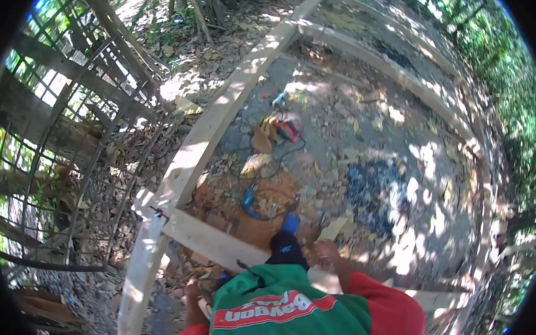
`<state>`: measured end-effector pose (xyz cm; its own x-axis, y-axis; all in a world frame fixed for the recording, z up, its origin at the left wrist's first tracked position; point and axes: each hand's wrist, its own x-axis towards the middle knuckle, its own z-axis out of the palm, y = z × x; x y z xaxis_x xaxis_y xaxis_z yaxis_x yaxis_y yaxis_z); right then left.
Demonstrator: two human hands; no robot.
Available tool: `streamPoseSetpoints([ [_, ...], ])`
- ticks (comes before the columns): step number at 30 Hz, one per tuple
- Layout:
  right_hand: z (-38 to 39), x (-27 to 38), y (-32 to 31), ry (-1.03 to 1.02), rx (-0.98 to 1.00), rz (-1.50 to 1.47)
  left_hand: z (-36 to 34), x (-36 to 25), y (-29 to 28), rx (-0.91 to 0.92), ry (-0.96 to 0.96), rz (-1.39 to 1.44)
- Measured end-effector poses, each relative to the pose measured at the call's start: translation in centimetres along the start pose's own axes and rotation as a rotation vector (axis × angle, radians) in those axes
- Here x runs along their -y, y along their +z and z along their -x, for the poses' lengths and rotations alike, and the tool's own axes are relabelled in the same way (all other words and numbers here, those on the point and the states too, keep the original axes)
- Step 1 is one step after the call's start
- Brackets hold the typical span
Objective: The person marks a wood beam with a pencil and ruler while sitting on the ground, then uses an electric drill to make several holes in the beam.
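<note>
Where it is sunlit, the wooden frame (222, 118) looks pale cream.

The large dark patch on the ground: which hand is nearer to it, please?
Right. The right hand is short of the dark patch, to its left; the left hand is farther left.

Sun-dappled, leaf-strewn ground (362, 123)

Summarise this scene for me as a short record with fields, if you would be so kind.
Left hand: near the wooden crosspiece; grip unclear
Right hand: beyond a red sleeve; grip unclear
Timber: crosspiece meets a long pale beam
On the ground: blue tool, red-and-black item, dry leaves
Left side: lattice fence
Light: dappled sun
</note>
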<state>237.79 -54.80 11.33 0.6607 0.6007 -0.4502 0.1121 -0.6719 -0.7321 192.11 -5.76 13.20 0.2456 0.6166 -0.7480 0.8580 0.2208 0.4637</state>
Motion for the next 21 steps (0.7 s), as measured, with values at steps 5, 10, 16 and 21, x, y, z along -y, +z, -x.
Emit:
streamPoseSetpoints([
  [5,-7.3,4.8,-10.6,0.4,-0.165,-0.59,6.7,-19.9,9.3,-0.152,0.158,-0.537],
  [10,-10.7,10.4,-15.8,0.393,-0.277,-0.811,2.9,-37.9,10.6,-0.043,0.335,-0.043],
  [16,-8.5,-0.4,-14.1,0.01,-0.102,0.25,3.3,-51.9,17.5,0.096,0.51,-0.165],
  [21,-12.0,5.8,-7.8,-0.243,0.268,0.424,-4.4,-45.8,13.2,0.109,0.445,-0.214],
])
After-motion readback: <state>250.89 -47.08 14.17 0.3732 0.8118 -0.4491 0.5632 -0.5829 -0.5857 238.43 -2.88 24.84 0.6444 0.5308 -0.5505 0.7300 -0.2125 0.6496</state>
